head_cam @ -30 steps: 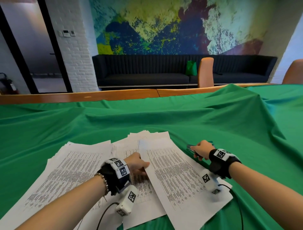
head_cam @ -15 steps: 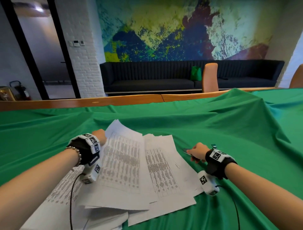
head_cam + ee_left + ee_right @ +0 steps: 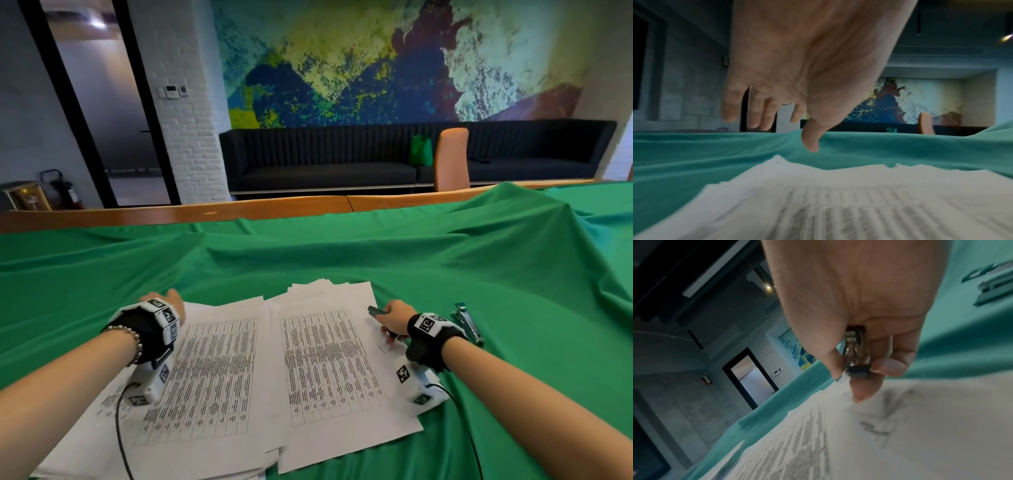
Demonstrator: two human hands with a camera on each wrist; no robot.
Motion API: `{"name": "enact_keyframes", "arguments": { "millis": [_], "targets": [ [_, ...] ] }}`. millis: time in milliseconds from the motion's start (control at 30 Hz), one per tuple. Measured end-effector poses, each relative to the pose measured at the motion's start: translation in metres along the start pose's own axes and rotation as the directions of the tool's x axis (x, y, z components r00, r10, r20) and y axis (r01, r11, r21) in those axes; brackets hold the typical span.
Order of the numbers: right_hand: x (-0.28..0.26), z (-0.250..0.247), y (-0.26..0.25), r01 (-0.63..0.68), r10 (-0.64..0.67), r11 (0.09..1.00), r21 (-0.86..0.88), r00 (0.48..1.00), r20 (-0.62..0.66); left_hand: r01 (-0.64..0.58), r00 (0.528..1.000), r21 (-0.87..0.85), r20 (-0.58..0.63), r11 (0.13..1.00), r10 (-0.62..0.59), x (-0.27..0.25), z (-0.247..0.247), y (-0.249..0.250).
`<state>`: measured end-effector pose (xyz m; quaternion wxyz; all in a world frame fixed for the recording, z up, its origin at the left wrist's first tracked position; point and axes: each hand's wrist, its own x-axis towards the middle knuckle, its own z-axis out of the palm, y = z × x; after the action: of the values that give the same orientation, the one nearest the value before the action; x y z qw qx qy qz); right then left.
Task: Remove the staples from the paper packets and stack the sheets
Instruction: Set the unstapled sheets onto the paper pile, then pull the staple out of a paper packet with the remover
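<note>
1. Head view: two piles of printed sheets lie side by side on the green cloth [image 3: 342,260]. The left pile [image 3: 205,370] is loose and fanned; the right pile [image 3: 335,363] overlaps its edge. The left hand [image 3: 169,303] sits at the far left corner of the left pile, fingers stretched out over the cloth. The right hand [image 3: 394,317] is at the far right corner of the right pile, curled round a dark staple remover [image 3: 376,311] whose tip pokes out toward the paper. A silver stapler [image 3: 467,322] lies on the cloth just right of that wrist.
2. Left wrist view: left hand [image 3: 807,68] hangs above the sheets [image 3: 849,203], fingers loose and slightly spread, thumb pointing down, gripping nothing. Picture is blurred, so contact with the paper cannot be told.
3. Right wrist view: right hand [image 3: 859,305] pinches the staple remover [image 3: 856,353] between thumb and fingers, with one fingertip down near the paper [image 3: 900,434]. The stapler [image 3: 992,283] shows at the upper right on the cloth.
</note>
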<state>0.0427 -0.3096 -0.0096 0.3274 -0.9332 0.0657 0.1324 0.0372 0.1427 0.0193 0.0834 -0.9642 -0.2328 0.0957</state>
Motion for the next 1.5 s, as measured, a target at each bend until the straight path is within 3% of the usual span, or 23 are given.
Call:
{"name": "enact_keyframes", "arguments": {
  "millis": [100, 200, 333, 400, 567, 733, 1100, 1333, 1500],
  "targets": [
    [0.010, 0.014, -0.008, 0.010, -0.009, 1.000, 0.016, 1.000, -0.023, -0.124, 0.991, -0.042, -0.052, 0.991, 0.122, -0.041, -0.030, 0.043],
    [0.015, 0.027, -0.019, 0.084, -0.085, 0.996, -0.025, 0.996, -0.029, -0.291, 0.956, -0.069, -0.057, 0.954, 0.288, -0.032, -0.031, 0.080],
    [0.026, 0.046, -0.031, 0.204, -0.206, 0.978, -0.050, 0.978, -0.035, -0.491, 0.871, -0.162, -0.062, 0.856, 0.488, -0.028, -0.026, 0.127],
    [0.034, 0.052, -0.033, 0.230, -0.231, 0.972, -0.052, 0.973, -0.017, -0.532, 0.846, -0.158, -0.042, 0.832, 0.532, -0.021, -0.021, 0.145],
    [0.051, 0.056, -0.034, 0.159, -0.159, 0.987, -0.037, 0.987, 0.005, -0.547, 0.831, -0.098, 0.060, 0.831, 0.554, -0.006, -0.013, 0.168],
    [0.065, 0.053, -0.038, 0.116, -0.114, 0.989, -0.093, 0.993, 0.018, -0.526, 0.823, -0.217, 0.111, 0.822, 0.556, 0.013, -0.007, 0.170],
    [0.062, 0.047, -0.026, 0.167, -0.171, 0.983, -0.078, 0.984, -0.052, -0.623, 0.737, -0.392, -0.004, 0.677, 0.676, 0.004, -0.019, 0.192],
    [0.043, 0.037, -0.007, 0.236, -0.236, 0.972, 0.001, 0.972, -0.017, -0.510, 0.780, -0.482, 0.092, 0.713, 0.619, -0.017, -0.004, 0.211],
    [0.020, 0.044, -0.008, 0.296, -0.293, 0.950, -0.099, 0.955, 0.043, -0.409, 0.829, -0.534, 0.122, 0.740, 0.546, -0.031, 0.008, 0.209]
  ]
}}
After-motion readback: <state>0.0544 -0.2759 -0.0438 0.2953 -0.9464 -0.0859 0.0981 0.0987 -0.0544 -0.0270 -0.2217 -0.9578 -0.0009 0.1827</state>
